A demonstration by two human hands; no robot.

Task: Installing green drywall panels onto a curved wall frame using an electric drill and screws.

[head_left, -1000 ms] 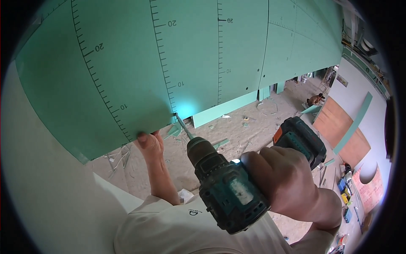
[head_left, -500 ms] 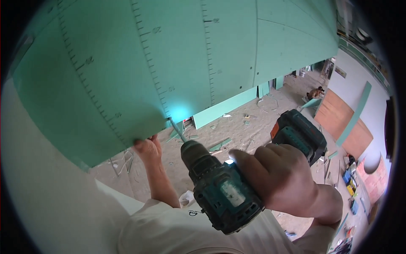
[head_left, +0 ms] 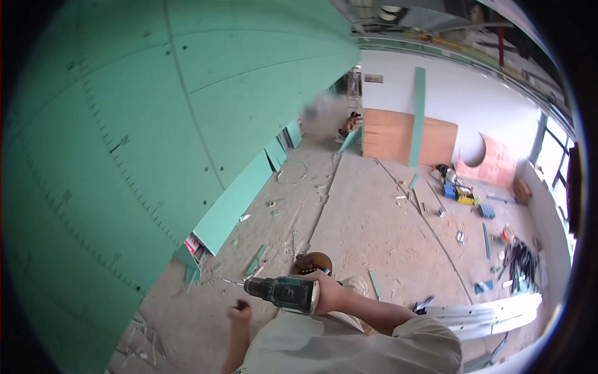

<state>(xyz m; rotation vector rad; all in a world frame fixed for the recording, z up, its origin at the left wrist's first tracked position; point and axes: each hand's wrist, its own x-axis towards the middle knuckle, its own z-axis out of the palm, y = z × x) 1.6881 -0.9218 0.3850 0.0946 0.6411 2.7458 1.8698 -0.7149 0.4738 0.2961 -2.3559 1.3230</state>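
My right hand (head_left: 328,295) is wrapped round the handle of a cordless drill (head_left: 283,292), teal and black, with a thin bit pointing left towards the wall. Away from the board, my left hand (head_left: 240,311) hangs low with its fingers curled. A small dark patch shows at those fingers, too blurred to name. Green plasterboard (head_left: 118,168) with ruler-like marks and dark screw heads covers the wall on the left; neither hand touches it. Just beyond the drill is a round brown thing (head_left: 311,262), partly hidden by the drill and my hand.
Green board offcuts (head_left: 233,202) lean along the wall's foot. Scraps litter the concrete floor (head_left: 367,218). Long white metal profiles (head_left: 486,316) lie at right, near black strips (head_left: 522,265) and tools (head_left: 460,192). Another person (head_left: 350,124) crouches far off by a brown panel (head_left: 389,134).
The drill has come away from the board and dropped lower. My left hand has let go of the board's lower edge. The view has swung right, showing more of the room.
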